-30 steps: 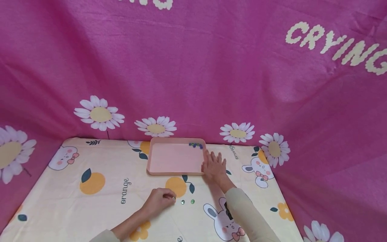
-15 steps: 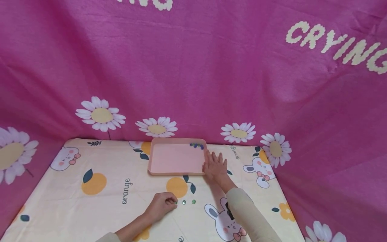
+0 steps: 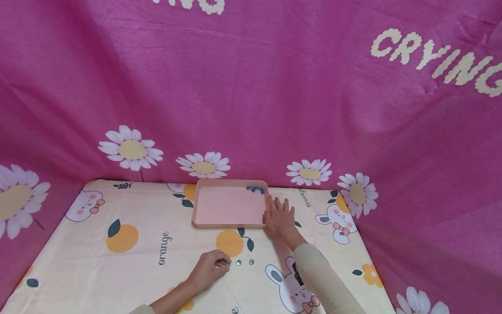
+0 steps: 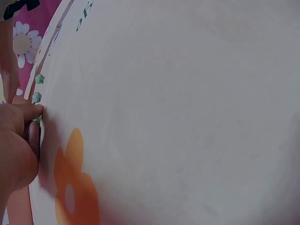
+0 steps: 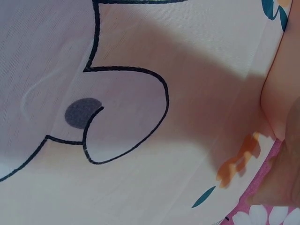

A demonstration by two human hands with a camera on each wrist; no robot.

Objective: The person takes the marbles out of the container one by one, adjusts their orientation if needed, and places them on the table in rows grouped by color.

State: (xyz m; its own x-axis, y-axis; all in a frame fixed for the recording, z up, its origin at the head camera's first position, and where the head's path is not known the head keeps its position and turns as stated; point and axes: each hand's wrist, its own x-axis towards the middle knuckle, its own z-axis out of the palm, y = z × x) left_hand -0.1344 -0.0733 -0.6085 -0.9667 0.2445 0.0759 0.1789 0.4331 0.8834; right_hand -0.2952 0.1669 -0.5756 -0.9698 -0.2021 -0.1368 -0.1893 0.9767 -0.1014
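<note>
Between thumb and fingertips my left hand (image 3: 209, 269) pinches a green glass marble (image 3: 228, 264) at the cloth, partly covered by the fingers. Just right of it, two more green marbles lie in a row: a middle marble (image 3: 239, 262) and an end marble (image 3: 251, 262). Both also show past the left hand (image 4: 18, 136) in the left wrist view. My right hand (image 3: 280, 220) rests with spread fingers against the right side of a pink tray (image 3: 229, 225). Several blue and green marbles (image 3: 255, 189) sit in the tray's far right corner.
A cream cloth (image 3: 137, 279) printed with oranges, rabbits and flowers covers the table. Pink curtains (image 3: 251, 96) with daisies hang behind it and at both sides, close to the tray's far edge.
My left hand has come down slightly toward the near side, bringing its marble to the cloth in line with the other two. The right hand stays at the tray.
</note>
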